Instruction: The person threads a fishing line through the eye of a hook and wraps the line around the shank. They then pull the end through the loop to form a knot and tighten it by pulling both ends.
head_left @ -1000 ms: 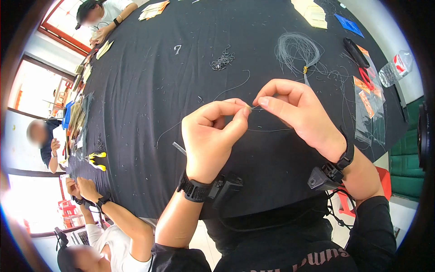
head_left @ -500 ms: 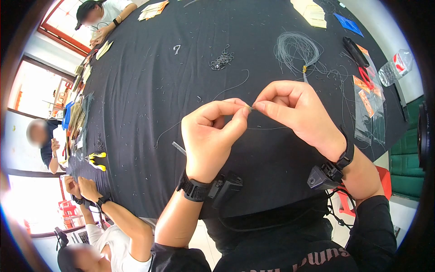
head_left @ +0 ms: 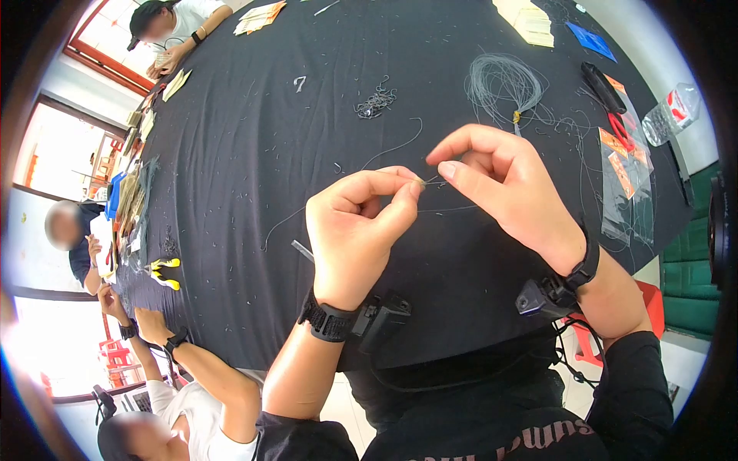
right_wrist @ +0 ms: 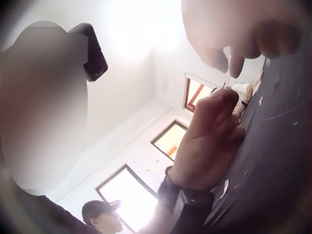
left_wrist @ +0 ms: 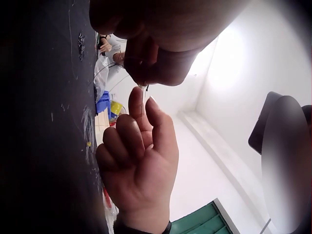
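Observation:
My left hand [head_left: 352, 230] pinches a thin fishing line [head_left: 453, 210] between thumb and index fingertip, over the middle of the table. A short dark point [left_wrist: 147, 88] sticks out beside those fingertips in the left wrist view; the rest of that small piece is hidden by the fingers. Just to the right, my right hand [head_left: 511, 188] has thumb and index finger parted, its other fingers bent towards the palm. A strand [left_wrist: 142, 105] runs from the left fingertips into the gap between the right thumb and index finger.
Beyond the hands lie a heap of small metal hooks [head_left: 377, 101] and a tied coil of line [head_left: 503, 84]. Red-handled scissors [head_left: 621, 132], plastic bags [head_left: 630, 207] and a bottle [head_left: 673, 115] are at the right. Yellow-handled pliers [head_left: 165, 273] lie left. Other people sit around the black-covered table [head_left: 231, 192].
My right thumb and index finger, together at the left fingertips half a second ago, have parted, and the index finger has lifted. My left hand has hardly moved and keeps its pinch.

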Action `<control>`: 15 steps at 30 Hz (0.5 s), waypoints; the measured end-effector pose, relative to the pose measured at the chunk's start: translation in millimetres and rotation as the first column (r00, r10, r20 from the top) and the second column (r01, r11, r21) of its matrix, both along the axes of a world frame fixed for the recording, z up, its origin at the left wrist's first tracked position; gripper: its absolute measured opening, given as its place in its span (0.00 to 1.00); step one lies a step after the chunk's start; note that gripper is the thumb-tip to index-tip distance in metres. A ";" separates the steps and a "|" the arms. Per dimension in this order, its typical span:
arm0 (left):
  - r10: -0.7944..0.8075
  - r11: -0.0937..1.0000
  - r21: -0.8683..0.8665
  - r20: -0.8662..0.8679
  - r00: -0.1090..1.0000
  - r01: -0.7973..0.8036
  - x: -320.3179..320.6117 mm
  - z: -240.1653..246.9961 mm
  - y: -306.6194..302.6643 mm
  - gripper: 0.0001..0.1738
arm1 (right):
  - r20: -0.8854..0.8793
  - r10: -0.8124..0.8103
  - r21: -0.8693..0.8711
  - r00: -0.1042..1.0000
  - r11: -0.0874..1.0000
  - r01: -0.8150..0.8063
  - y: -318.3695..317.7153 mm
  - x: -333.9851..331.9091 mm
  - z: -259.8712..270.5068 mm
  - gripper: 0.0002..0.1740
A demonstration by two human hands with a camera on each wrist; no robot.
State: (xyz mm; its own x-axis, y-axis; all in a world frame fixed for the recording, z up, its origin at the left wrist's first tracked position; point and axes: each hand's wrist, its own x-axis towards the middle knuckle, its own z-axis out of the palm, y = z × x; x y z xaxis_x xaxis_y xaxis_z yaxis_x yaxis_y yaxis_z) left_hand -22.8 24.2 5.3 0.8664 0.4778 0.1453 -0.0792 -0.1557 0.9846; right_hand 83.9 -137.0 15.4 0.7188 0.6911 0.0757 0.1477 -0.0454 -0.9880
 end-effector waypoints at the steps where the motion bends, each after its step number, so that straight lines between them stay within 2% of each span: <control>1: 0.003 1.000 -0.005 0.007 1.000 -0.003 0.2 0.2 0.3 0.03 | 0.046 -0.006 -0.024 0.999 1.000 0.007 -1.5 -0.4 3.6 0.07; 5: 0.029 0.999 0.013 -0.013 0.999 -0.029 0.4 0.3 2.1 0.03 | 0.253 0.017 -0.129 0.967 0.991 0.016 -4.6 -0.5 11.1 0.06; 15: 0.053 0.986 0.162 -0.045 0.998 -0.046 0.8 -1.0 2.1 0.05 | 0.314 0.015 -0.158 0.949 0.987 0.037 -4.8 -3.2 12.6 0.05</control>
State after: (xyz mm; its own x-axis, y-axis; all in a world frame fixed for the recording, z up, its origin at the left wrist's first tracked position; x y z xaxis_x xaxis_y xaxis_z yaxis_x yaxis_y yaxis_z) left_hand -22.0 26.3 4.4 0.8501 0.4942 0.1816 -0.0199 -0.3144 0.9491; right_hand 80.6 -141.8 28.1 0.6839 0.7051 0.1871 0.4471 -0.2025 -0.8713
